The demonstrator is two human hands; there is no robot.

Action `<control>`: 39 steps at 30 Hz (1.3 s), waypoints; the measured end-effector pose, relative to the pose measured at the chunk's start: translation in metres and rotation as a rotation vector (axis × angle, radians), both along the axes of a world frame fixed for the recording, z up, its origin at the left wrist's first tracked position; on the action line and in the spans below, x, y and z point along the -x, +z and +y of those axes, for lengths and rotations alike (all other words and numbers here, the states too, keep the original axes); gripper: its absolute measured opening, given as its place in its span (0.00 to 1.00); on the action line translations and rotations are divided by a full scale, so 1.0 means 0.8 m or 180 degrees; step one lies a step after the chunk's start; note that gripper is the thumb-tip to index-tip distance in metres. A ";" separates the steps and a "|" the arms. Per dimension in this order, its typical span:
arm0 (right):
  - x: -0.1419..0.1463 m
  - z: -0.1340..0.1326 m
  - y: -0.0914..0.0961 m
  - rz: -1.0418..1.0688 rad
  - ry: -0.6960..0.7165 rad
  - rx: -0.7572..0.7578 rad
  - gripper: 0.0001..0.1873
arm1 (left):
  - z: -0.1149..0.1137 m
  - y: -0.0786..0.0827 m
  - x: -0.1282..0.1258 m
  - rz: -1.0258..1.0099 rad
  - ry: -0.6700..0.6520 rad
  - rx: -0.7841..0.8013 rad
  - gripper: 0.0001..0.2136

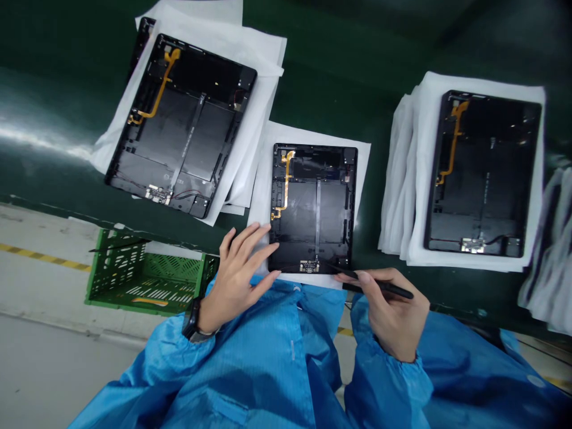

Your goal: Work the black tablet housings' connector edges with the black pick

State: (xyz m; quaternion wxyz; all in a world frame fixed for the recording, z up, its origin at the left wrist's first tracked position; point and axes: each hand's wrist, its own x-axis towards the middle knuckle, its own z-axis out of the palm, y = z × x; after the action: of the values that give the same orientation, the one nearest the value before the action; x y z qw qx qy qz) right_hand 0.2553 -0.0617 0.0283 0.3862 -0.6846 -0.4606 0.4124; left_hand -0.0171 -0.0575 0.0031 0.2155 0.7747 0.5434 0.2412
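An opened black tablet housing point(297, 217) lies on a white sheet point(364, 156) at the bench edge in front of me. Inside it run an orange flex cable point(287, 182) and a grey ribbon cable point(318, 217). A small circuit board point(309, 266) sits at its near edge. My left hand point(241, 271) rests with spread fingers against the housing's left side. Between the fingers of my right hand point(393, 307) is a slim black tool, seemingly tweezers point(388, 288), its tip reaching toward the small board. The exact tip contact cannot be made out.
Another tablet housing point(183, 125) lies on white sheets at the left. A third housing point(485, 173) tops a sheet-layered stack at the right, beside more layered sheets point(554, 250). A green crate point(145, 274) stands below the green bench's point(330, 65) front edge.
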 end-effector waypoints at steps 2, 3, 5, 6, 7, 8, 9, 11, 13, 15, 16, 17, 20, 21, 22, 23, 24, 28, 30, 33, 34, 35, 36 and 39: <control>0.001 0.001 0.001 -0.0057 0.0016 -0.0022 0.06 | 0.000 0.000 0.000 0.0001 -0.0003 0.0011 0.19; 0.001 0.001 0.002 -0.0109 0.0036 -0.0029 0.06 | 0.000 0.000 0.001 0.0004 -0.0003 0.0011 0.19; 0.001 0.001 0.005 -0.0245 0.0084 -0.0061 0.06 | -0.001 0.000 0.001 0.0009 -0.0003 0.0012 0.19; 0.001 0.001 0.006 -0.0328 0.0112 -0.0088 0.06 | -0.001 0.000 0.001 0.0012 -0.0002 0.0011 0.20; 0.001 0.001 0.007 -0.0414 0.0140 -0.0122 0.06 | -0.001 0.000 0.001 0.0012 -0.0004 0.0008 0.20; 0.001 0.001 0.008 -0.0495 0.0172 -0.0165 0.06 | -0.001 0.000 0.001 0.0011 -0.0005 0.0002 0.20; 0.001 0.001 0.009 -0.0562 0.0220 -0.0206 0.06 | -0.001 -0.001 0.001 0.0010 -0.0002 -0.0004 0.19; 0.000 0.001 0.010 -0.0661 0.0338 -0.0289 0.05 | -0.001 -0.001 0.001 0.0007 0.0005 -0.0009 0.19; 0.000 0.001 0.011 -0.0827 0.0483 -0.0410 0.04 | -0.001 -0.001 0.000 0.0002 0.0009 -0.0003 0.19; 0.002 -0.001 0.013 -0.1134 0.0674 -0.0582 0.04 | -0.001 -0.002 0.000 0.0001 0.0004 0.0005 0.20; 0.004 -0.002 0.015 -0.1325 0.0783 -0.0685 0.03 | 0.000 -0.002 0.000 0.0000 0.0003 0.0004 0.20; 0.007 -0.005 0.018 -0.1524 0.0900 -0.0790 0.03 | 0.000 -0.002 0.001 0.0001 0.0001 0.0000 0.20; 0.019 -0.014 0.023 -0.2066 0.1192 -0.1062 0.01 | -0.001 -0.003 0.001 0.0015 -0.0005 0.0000 0.20; 0.024 -0.019 0.023 -0.2206 0.1252 -0.1126 0.02 | -0.001 -0.003 0.001 0.0020 -0.0005 0.0002 0.20; 0.027 -0.023 0.022 -0.2316 0.1270 -0.1164 0.03 | -0.001 -0.003 0.001 0.0022 0.0000 0.0002 0.20; 0.029 -0.027 0.020 -0.2389 0.1233 -0.1184 0.03 | -0.001 -0.003 0.001 0.0021 0.0009 0.0002 0.20; 0.031 -0.030 0.016 -0.2428 0.1124 -0.1191 0.04 | -0.002 -0.003 0.001 0.0016 0.0020 -0.0001 0.20; 0.028 -0.039 0.001 -0.2205 0.0385 -0.1169 0.03 | -0.001 -0.003 0.000 -0.0004 0.0027 -0.0019 0.20; 0.025 -0.040 -0.004 -0.1989 0.0230 -0.1125 0.03 | -0.001 -0.003 0.000 -0.0002 0.0019 -0.0016 0.20; 0.024 -0.039 -0.004 -0.1896 0.0250 -0.1047 0.03 | -0.002 -0.002 0.000 0.0007 0.0024 -0.0020 0.20; 0.024 -0.038 -0.003 -0.1913 0.0270 -0.1034 0.03 | -0.002 -0.002 0.000 0.0008 0.0025 -0.0021 0.20; 0.025 -0.037 -0.002 -0.1934 0.0287 -0.1037 0.03 | -0.002 -0.002 0.000 0.0007 0.0023 -0.0023 0.20; 0.025 -0.036 -0.001 -0.1952 0.0309 -0.1050 0.03 | -0.002 -0.002 0.000 0.0002 0.0021 -0.0027 0.20; 0.026 -0.034 0.001 -0.2001 0.0333 -0.1090 0.03 | -0.002 -0.002 0.000 0.0006 0.0006 -0.0026 0.20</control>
State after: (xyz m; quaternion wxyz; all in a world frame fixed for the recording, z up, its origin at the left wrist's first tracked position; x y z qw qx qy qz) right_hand 0.2347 -0.0890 0.0288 0.3131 -0.6788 -0.6537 0.1178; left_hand -0.0172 -0.0588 0.0014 0.2116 0.7753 0.5433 0.2429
